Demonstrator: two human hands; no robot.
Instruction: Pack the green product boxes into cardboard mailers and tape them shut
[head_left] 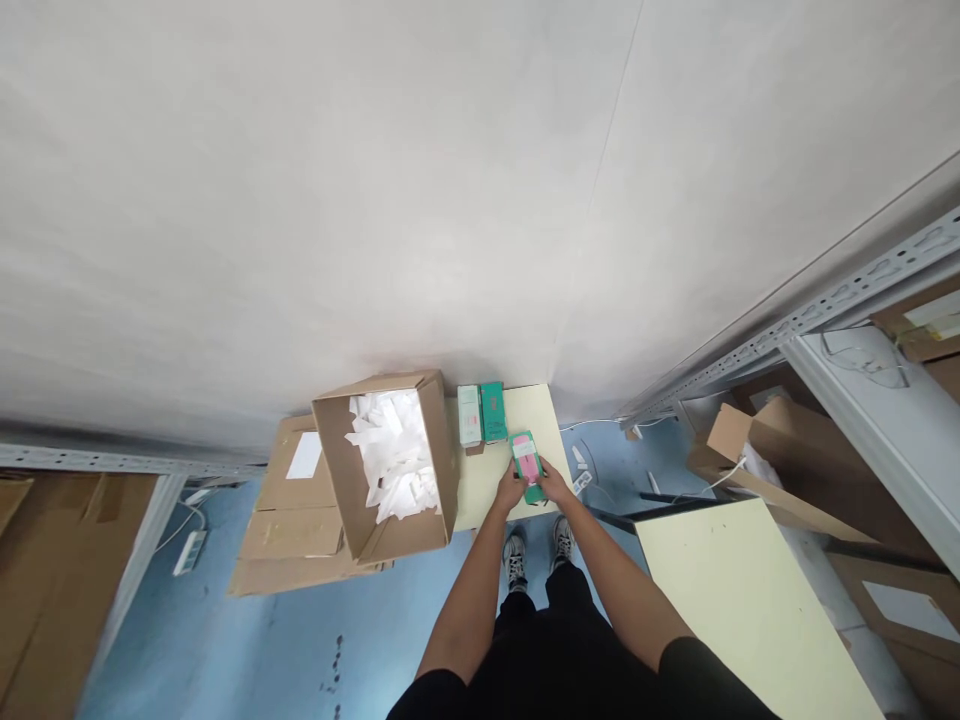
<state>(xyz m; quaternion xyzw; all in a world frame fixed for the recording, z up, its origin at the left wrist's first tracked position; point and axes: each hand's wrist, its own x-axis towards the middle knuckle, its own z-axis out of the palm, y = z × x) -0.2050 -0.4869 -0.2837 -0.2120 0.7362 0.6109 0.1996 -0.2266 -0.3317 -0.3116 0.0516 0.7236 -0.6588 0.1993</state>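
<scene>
A small green box with a pink and white front point(528, 460) is held between my two hands over the pale yellow table point(534, 405). My left hand point(511, 490) grips its lower left side, and my right hand point(553, 484) grips the lower right. Just beyond, near the wall, a white box with a pink mark point(469, 414) and a plain green box point(493, 410) stand side by side. Left of them is a large open cardboard carton point(444, 450) holding crumpled white paper point(394, 450).
Flattened cardboard point(292, 532) lies left of the carton. On the right are a second pale table point(742, 590), an open brown box point(787, 450) and a metal shelf point(862, 400). Power strips point(189, 552) and cables lie on the blue floor. A white wall stands ahead.
</scene>
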